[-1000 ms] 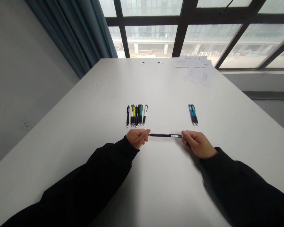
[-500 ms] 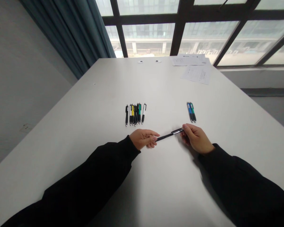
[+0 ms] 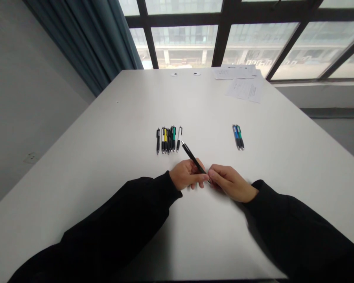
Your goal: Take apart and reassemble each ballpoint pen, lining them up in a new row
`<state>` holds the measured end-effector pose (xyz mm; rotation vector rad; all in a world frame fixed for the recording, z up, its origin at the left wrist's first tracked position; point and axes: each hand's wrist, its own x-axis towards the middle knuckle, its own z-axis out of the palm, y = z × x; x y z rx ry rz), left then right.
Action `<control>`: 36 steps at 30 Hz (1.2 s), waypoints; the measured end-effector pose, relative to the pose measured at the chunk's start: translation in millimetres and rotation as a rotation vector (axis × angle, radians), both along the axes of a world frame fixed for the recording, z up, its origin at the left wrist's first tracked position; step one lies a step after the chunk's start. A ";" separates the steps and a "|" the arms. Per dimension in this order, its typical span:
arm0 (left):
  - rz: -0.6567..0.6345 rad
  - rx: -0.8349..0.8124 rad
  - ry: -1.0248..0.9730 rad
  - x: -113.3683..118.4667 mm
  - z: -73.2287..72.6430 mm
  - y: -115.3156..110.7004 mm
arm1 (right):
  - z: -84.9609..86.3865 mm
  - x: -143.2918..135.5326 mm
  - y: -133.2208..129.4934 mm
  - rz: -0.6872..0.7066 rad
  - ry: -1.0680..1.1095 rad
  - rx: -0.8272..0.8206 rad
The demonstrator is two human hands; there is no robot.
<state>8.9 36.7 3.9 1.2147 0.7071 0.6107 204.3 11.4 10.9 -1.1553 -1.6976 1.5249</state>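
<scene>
Black pen: held above the white bench, slanted, with its silver tip directed forward and to the left, toward the near end of the white pen. The left hand grasps the black pen along its rear portion, with the thumb laid across it. The right hand has its fingers closed on the near end of the same pen, beside the left thumb; the exact contact there is partly hidden.

Left-side row, forward of the left hand: a close cluster of pens, including yellow, green, black and white bodies, lies flat and roughly parallel. One loose black pen is set slightly apart at its left; the white pen lies just beside it at the right.

Right-side pair, forward of the right hand and well apart from the row: a blue pen and a green pen lie side by side. Printed papers rest at the far right of the bench, near the window. A blue-grey curtain hangs at the far left.
</scene>
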 end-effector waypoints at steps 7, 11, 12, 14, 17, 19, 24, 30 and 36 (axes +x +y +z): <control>0.197 0.430 0.116 -1.4 -3.0 -3.7 | 0.8 -5.6 -6.9 0.072 0.113 -0.139; 0.147 0.743 0.260 -3.7 0.6 -7.0 | 0.4 -5.8 -4.9 0.052 0.057 -0.110; 0.118 0.788 0.288 -4.0 1.1 -7.5 | 0.2 -5.9 -4.5 0.054 0.041 -0.100; 0.063 0.846 0.360 -4.4 1.5 -8.3 | -0.7 -6.2 -3.9 0.053 0.026 -0.096; 0.032 0.854 0.434 -4.5 1.7 -9.5 | -4.0 -6.1 -4.0 0.026 0.038 -0.106; 0.039 0.813 0.440 -4.4 1.8 -10.2 | -6.6 -5.9 -4.8 0.002 0.053 -0.102; 0.079 0.726 0.413 -3.8 -0.3 -10.7 | -9.5 -7.4 -6.4 -0.033 0.168 -0.091; 0.087 0.704 0.391 -4.4 -3.5 -8.4 | -7.4 -7.8 -3.3 -0.006 0.332 -0.155; 0.070 0.674 0.400 -5.4 -2.3 -7.8 | -6.1 -6.0 -3.8 -0.028 0.271 -0.144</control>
